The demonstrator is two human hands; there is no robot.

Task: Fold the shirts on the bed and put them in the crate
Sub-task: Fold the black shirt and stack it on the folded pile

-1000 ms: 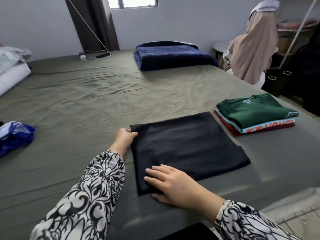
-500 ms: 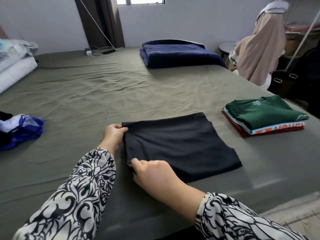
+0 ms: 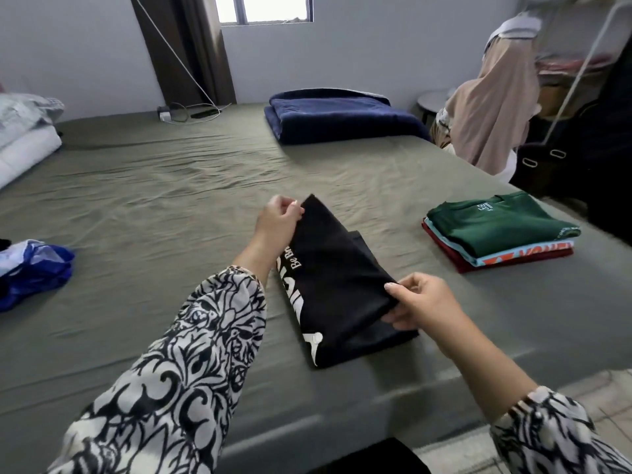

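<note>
While raised, both hands [image 3: 278, 218] pinch black shirt [image 3: 342, 285]

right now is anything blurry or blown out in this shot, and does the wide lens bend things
Head view: the window is blown out to white; the stack of folded shirts smears with motion blur at its right edge; the black shirt and both hands stay fairly sharp; the wide lens bows the white pole and the bed towards the frame edges.

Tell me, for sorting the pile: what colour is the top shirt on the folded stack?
Dark green, with small white print; head view shows the top shirt.
</note>
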